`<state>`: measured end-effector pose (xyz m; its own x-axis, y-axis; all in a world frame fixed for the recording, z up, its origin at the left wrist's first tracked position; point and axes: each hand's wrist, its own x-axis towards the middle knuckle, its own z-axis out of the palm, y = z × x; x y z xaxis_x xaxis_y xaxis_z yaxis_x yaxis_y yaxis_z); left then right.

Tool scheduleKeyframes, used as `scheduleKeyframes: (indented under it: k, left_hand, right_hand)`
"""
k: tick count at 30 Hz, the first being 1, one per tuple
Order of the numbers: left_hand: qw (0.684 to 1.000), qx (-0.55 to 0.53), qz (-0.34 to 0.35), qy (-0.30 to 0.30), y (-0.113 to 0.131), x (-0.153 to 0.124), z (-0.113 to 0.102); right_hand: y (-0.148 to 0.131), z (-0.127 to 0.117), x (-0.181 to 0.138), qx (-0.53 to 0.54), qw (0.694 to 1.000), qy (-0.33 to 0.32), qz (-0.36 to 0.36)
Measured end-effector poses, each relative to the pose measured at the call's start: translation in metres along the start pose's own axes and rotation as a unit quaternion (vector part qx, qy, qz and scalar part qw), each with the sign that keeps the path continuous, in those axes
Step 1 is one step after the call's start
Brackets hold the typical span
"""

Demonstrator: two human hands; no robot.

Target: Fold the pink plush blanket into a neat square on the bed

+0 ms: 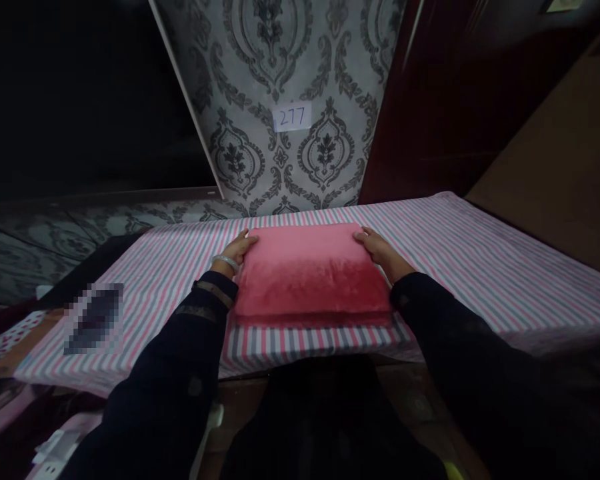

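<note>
A folded pink fleece cloth [310, 273] lies flat on a table covered with a pink, grey and white striped sheet [480, 260]. My left hand [237, 250] rests against its far left corner, fingers curled onto the edge. My right hand [377, 248] lies on the far right corner, fingers stretched along the cloth. A pale bangle [225, 262] sits on my left wrist. Both arms wear dark sleeves.
A wall with grey damask wallpaper [280, 100] carries a small label reading 277 [292, 117]. A dark red door or panel [430, 100] stands to the right. A blurred patch [94, 319] sits on the sheet at left. Clutter lies below the table's left end.
</note>
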<state>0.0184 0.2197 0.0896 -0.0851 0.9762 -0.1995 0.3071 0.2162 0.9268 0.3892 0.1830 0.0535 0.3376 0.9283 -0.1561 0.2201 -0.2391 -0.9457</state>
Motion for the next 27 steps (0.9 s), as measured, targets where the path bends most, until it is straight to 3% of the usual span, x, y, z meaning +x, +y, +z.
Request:
scheduleKeyframes:
  k: [5, 9, 12, 14, 18, 27]
  left_hand:
    - [0.988, 0.145, 0.010, 0.041, 0.034, 0.012, -0.001]
    - [0.951, 0.286, 0.073, 0.090, 0.053, 0.013, 0.030]
    - [0.923, 0.355, 0.122, 0.078, 0.041, 0.006, 0.062]
    - [0.894, 0.416, 0.149, 0.074, 0.025, 0.004, 0.077]
    - [0.824, 0.535, 0.177, 0.069, 0.003, 0.010, 0.080]
    - [0.848, 0.505, 0.151, 0.061, 0.004, 0.020, 0.072]
  right_hand:
    - [-0.031, 0.007, 0.014, -0.101, 0.994, 0.041, -0.018]
    - [-0.048, 0.037, 0.013, -0.244, 0.961, 0.087, -0.095]
    - [-0.037, 0.060, 0.003, -0.398, 0.897, 0.075, -0.176]
    - [-0.022, 0.069, -0.003, -0.445, 0.870, 0.071, -0.201]
    - [-0.002, 0.070, -0.001, -0.459, 0.857, 0.081, -0.219]
    - [-0.001, 0.069, 0.004, -0.456, 0.860, 0.075, -0.215]
